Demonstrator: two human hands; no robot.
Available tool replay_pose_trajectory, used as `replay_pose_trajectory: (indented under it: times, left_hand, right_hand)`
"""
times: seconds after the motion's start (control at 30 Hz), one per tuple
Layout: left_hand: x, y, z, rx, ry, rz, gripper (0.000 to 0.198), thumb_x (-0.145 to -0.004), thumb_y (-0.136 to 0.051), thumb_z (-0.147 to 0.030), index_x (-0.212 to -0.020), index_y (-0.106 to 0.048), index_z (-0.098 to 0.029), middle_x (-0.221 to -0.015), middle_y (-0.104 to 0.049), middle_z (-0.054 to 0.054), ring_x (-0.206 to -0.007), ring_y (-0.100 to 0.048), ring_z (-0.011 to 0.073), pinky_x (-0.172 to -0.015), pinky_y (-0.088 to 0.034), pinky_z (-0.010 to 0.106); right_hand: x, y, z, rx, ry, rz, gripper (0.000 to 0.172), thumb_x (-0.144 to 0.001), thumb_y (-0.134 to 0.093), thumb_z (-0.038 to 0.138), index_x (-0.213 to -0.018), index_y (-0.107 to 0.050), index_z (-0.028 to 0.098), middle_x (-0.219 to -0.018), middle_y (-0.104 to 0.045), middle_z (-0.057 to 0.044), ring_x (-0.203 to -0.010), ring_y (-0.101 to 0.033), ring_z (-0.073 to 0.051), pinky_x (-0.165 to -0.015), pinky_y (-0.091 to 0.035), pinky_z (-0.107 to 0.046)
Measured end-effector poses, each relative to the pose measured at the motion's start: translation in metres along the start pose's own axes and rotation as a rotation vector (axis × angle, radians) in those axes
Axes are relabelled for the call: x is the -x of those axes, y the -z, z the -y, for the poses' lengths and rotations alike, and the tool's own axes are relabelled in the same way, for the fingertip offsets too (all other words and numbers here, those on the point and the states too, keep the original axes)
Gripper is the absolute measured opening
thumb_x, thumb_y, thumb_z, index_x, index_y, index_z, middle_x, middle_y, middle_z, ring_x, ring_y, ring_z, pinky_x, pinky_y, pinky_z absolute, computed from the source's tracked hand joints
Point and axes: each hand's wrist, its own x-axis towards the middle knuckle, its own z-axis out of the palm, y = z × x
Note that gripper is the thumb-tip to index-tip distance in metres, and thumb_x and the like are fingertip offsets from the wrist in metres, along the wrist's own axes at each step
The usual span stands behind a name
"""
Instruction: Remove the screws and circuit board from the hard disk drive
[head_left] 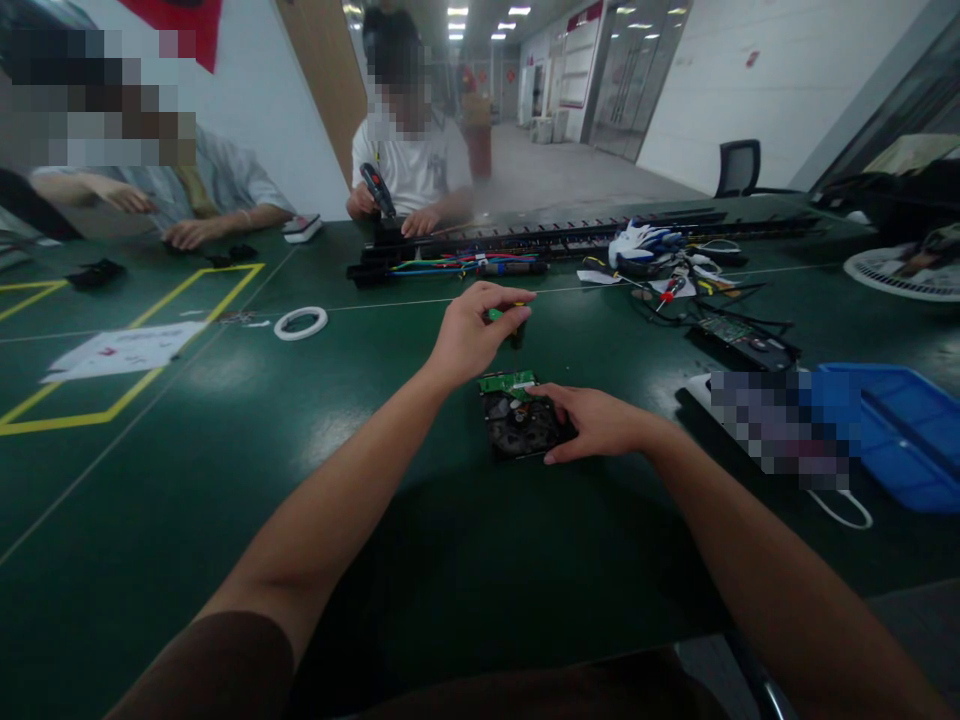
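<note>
Two bare hands on one hard drive, and up top it's the left hand, fingertips pinched narrow around a small green-and-dark screwdriver, its shaft aimed down toward the green circuit board along the drive's far edge; whether the tip touches, I can't tell. Lower down comes the right hand, thumb and forefinger set wide, holding the drive by its right side, thumb at the near corner, forefinger over by the board. That drive lies flat on the green table, straight ahead of the person. Out to the right now: a second board-bearing unit, then a blue tray with a blurred flat item just beside it. Farther back, a pile of gloves near a red-handled tool, and coloured wires in front of long black rails. Swing left: a white ring, then printed paper across yellow tape lines. Across the table, a co-worker in white grips a power driver; another co-worker sits at far left.
</note>
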Motion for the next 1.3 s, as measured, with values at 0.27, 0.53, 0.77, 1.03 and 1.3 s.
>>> replay_pose_trajectory:
  times: [0.27,0.53,0.77,1.03,1.3]
  left_hand:
    - [0.0002,-0.0037,0.0065,-0.01,0.0,0.016,0.029,-0.101,-0.06,-0.021,-0.124,-0.077,-0.026,-0.12,-0.077,0.007,-0.105,-0.07,0.0202,-0.083,-0.058,0.033]
    - [0.0013,-0.0043,-0.0011,0.017,0.005,0.0,0.022,-0.092,-0.076,-0.024,-0.113,-0.08,-0.026,-0.109,-0.074,0.005,-0.09,-0.069,0.0168,-0.074,-0.055,0.028]
    - [-0.0002,-0.0014,-0.0017,-0.033,-0.027,0.029,0.025,-0.096,-0.065,-0.017,-0.116,-0.079,-0.025,-0.111,-0.076,0.006,-0.1,-0.069,0.0194,-0.078,-0.055,0.03]
    - [0.0003,-0.0051,0.0031,0.0,-0.013,-0.026,0.019,-0.095,-0.071,-0.022,-0.112,-0.079,-0.023,-0.112,-0.079,0.005,-0.097,-0.072,0.0188,-0.077,-0.055,0.03]
    - [0.0016,-0.0062,0.0021,0.109,-0.019,0.054,0.018,-0.095,-0.069,-0.019,-0.111,-0.077,-0.022,-0.112,-0.078,0.005,-0.098,-0.072,0.0183,-0.08,-0.057,0.03]
  right_hand:
    - [-0.0004,-0.0005,-0.0017,0.007,-0.004,-0.002,0.11,-0.07,-0.086,0.065,-0.161,-0.043,0.019,-0.108,-0.072,-0.01,-0.091,-0.068,-0.03,-0.086,-0.051,-0.043]
    - [0.0002,-0.0007,-0.003,0.009,0.004,-0.005,0.11,-0.07,-0.086,0.066,-0.161,-0.043,0.019,-0.111,-0.072,-0.011,-0.096,-0.069,-0.031,-0.09,-0.05,-0.043]
    - [0.0006,0.0001,-0.0014,-0.005,-0.004,-0.008,0.109,-0.07,-0.086,0.065,-0.16,-0.045,0.02,-0.112,-0.072,-0.011,-0.096,-0.068,-0.032,-0.089,-0.051,-0.045]
    - [0.0001,0.0009,-0.0011,0.014,-0.001,0.009,0.109,-0.071,-0.085,0.066,-0.161,-0.043,0.02,-0.109,-0.071,-0.01,-0.094,-0.068,-0.031,-0.088,-0.051,-0.044]
    - [0.0006,0.0007,-0.0001,0.018,0.005,0.008,0.109,-0.072,-0.085,0.065,-0.162,-0.042,0.02,-0.112,-0.071,-0.01,-0.094,-0.067,-0.03,-0.087,-0.05,-0.043]
